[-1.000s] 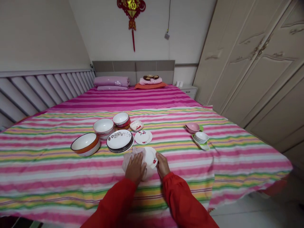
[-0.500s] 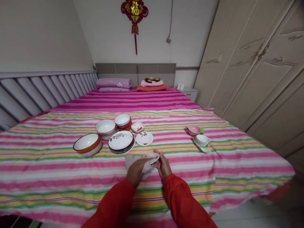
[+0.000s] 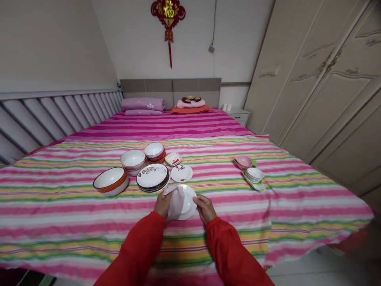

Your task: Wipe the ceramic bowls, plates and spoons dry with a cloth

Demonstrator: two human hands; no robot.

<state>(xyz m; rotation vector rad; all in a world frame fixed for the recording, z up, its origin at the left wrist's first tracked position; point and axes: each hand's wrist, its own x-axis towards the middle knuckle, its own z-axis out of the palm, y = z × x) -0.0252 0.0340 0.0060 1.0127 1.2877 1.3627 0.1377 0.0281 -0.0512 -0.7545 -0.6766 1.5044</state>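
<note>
Between my hands, a white plate [image 3: 188,203] faces me, held above the striped cloth. Its right rim is pinched by the thumb and fingers of my right hand [image 3: 205,207]. A pale pinkish-grey cloth [image 3: 176,201] lies over the plate's left side, and my left hand [image 3: 163,203] is closed on it; the cloth covers part of those fingers. Just beyond the held plate is a small white plate with red flowers [image 3: 181,173]. To its left sits a stack of dark-rimmed plates with a floral pattern [image 3: 152,176].
Left of the plates stand an orange-banded bowl [image 3: 110,181], stacked white bowls [image 3: 133,159] and red-sided bowls [image 3: 154,150]. A small square dish [image 3: 173,159] is behind. At right are pink bowls [image 3: 243,161] and small white bowls [image 3: 255,174] on green leaf-shaped dishes. A striped sheet [image 3: 89,234] covers the bed.
The plate has turned from nearly edge-on to showing its white face. The cloth now drapes over its left side, and my left hand has shifted left and slightly up.
</note>
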